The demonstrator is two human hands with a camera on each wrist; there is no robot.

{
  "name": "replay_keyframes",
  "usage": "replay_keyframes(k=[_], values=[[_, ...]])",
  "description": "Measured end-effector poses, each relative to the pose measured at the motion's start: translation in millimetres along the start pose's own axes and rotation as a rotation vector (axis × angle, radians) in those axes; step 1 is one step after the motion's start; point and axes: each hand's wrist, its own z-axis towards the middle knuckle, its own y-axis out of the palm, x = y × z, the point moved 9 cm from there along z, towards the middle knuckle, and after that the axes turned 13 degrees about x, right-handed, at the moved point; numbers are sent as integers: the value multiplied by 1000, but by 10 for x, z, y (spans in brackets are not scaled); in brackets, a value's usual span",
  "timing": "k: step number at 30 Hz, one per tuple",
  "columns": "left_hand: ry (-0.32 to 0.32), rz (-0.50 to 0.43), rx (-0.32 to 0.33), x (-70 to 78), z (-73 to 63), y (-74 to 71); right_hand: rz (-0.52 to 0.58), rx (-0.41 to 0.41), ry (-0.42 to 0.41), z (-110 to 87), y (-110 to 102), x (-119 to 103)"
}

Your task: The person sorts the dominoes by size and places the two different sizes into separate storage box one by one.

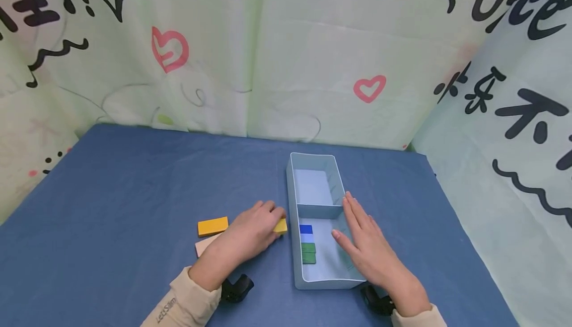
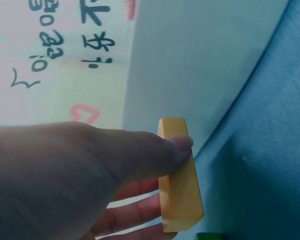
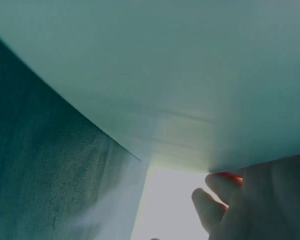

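Between its thumb and fingers, my left hand (image 1: pixel 252 229) pinches a yellow rectangular block (image 1: pixel 280 226), just left of the light-blue two-compartment box (image 1: pixel 292 207). In the left wrist view the thumb lies across one face of that block (image 2: pixel 182 195), with fingers behind it. My right hand (image 1: pixel 373 247) rests on the box's right rim, fingers straight and thumb reaching over the near compartment. Along the left side of that compartment lie a dark blue block (image 1: pixel 306 229), a light blue block (image 1: pixel 307 238) and green blocks (image 1: pixel 308 253) in a row.
Left of the box, an orange-yellow block (image 1: pixel 212 226) lies on the blue tablecloth (image 1: pixel 134 193). A pale beige block (image 1: pixel 203 245) beside it is partly hidden by the left wrist. A cloth with hearts and writing (image 1: pixel 304 43) hangs behind the table.
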Motion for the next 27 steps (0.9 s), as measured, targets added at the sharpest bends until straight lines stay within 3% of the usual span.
replay_keyframes(k=[8,15,21,27], values=[[22,-18,70,24,31,-165,14,-7,6,-9,40,21],[70,16,134,116,162,-387,7,4,5,-21,24,26],[131,74,145,280,300,-514,-4,17,9,-22,-4,14],[191,120,139,422,427,-542,-6,19,8,-24,-23,5]])
